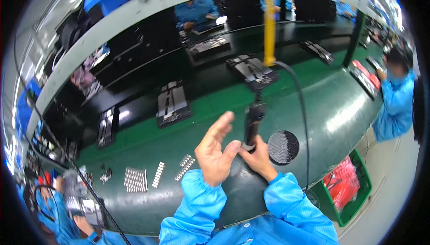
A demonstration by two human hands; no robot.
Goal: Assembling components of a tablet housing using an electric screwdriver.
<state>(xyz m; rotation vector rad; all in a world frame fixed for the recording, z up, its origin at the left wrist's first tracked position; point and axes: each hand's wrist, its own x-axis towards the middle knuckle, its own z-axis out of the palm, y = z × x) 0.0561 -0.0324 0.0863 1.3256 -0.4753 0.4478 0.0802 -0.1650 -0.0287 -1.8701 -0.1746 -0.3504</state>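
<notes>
Your right hand [257, 155] is closed on the lower end of a dark object [253, 122], which stands roughly upright in front of you, above the bench [242, 198]; its kind is hard to tell. Your left hand [214, 157] is open, fingers raised and spread from the thumb, with nothing in the palm. Its thumb tip comes up close to the object's lower end, but you cannot tell from this view whether it touches.

Count one object in your grip and one round dish [294, 144] just to the right of your right hand, with many small grey pieces in it, too many to number. To your left lie three groups of pale pieces: a wide block [135, 180], a single strip [158, 174] and a smaller set [184, 167] nearest your left hand. Ahead of you, four panels [174, 104] stand out in a spaced row, with a fifth panel [209, 47] farther back. One yellow post [268, 25] rises beyond the object, and one black cable [301, 97] curves down to its right. Low at your right is one green crate [357, 207] holding a red bag [344, 184].
</notes>
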